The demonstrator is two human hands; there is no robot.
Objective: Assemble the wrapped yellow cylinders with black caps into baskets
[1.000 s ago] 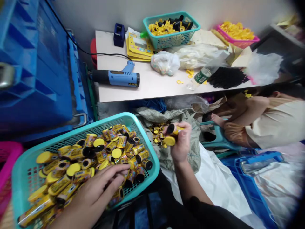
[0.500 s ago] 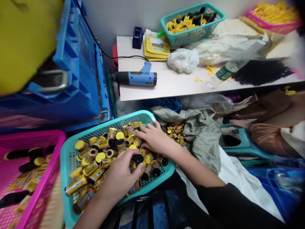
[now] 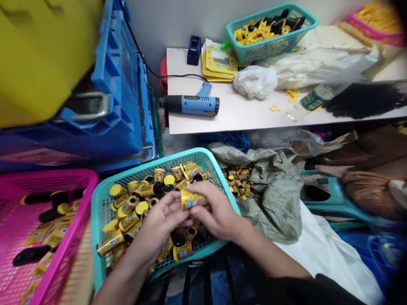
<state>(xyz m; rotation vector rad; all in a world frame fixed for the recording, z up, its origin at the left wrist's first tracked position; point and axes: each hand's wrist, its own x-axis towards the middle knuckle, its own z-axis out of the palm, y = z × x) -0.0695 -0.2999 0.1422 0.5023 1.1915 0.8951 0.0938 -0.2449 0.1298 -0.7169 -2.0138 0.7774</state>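
My right hand [image 3: 219, 209] grips a small printed yellow tube [image 3: 192, 200] between thumb and fingers, holding it roughly level above the turquoise basket [image 3: 144, 166]. My left hand [image 3: 167, 218] is at the tube's left end, palm partly up, its fingers curled and thumb bent in; anything inside them is hidden. Below both hands, the basket holds many similar tubes [image 3: 111, 243], some with yellow ends and some with black, lying in all directions.
A pink basket [image 3: 90, 188] with black and yellow pieces stands left, beside blue crates [image 3: 119, 84]. A grey sack [image 3: 276, 190] of similar tubes lies right. A blue heat gun [image 3: 199, 105] and another turquoise basket [image 3: 273, 46] rest on the white table [image 3: 222, 123]. Another person's clothed leg [image 3: 372, 186] is at right.
Both hands were reaching apart into the pile. They have come together above it, and the right hand has taken up a tube. The view has shifted slightly left.
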